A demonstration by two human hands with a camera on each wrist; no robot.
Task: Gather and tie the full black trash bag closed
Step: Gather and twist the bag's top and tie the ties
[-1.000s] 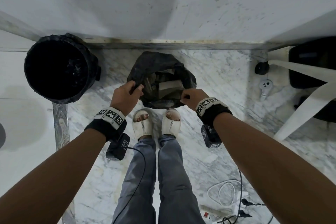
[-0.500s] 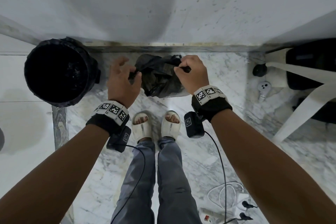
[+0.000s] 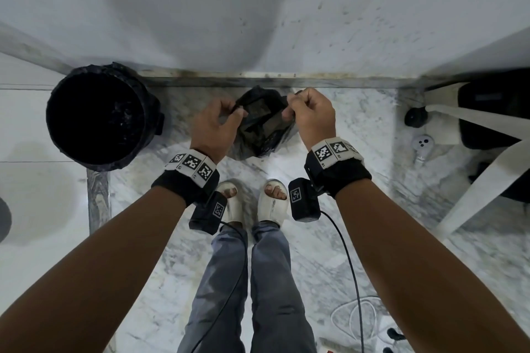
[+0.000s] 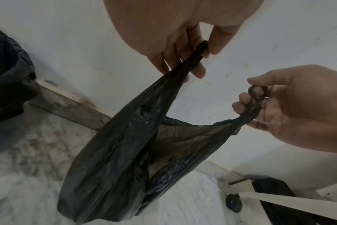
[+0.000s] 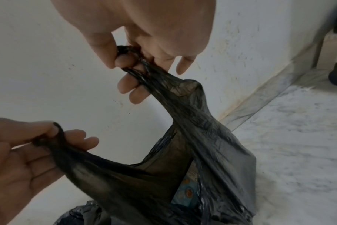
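The black trash bag (image 3: 262,123) hangs between my hands, close to the white wall and above the marble floor. My left hand (image 3: 218,120) pinches the bag's left top corner (image 4: 192,60) between thumb and fingers. My right hand (image 3: 309,112) grips the right top corner (image 5: 137,64), bunched into a strand. Both corners are pulled up and apart, so the bag's mouth (image 4: 185,134) stays open between them. Packaging (image 5: 188,187) shows inside the bag. The bag's bottom (image 4: 98,202) looks to reach the floor.
A black lined bin (image 3: 99,117) stands on the left by the wall. My feet in white sandals (image 3: 252,200) are just behind the bag. A white frame leg (image 3: 481,189), a dark case (image 3: 493,112) and a small black foot (image 3: 415,117) are on the right; cables (image 3: 358,321) lie behind.
Both hands have risen from the bag's rim near the floor, lifting its two top corners and stretching them apart. The bag has shifted toward the wall and now hangs narrower.
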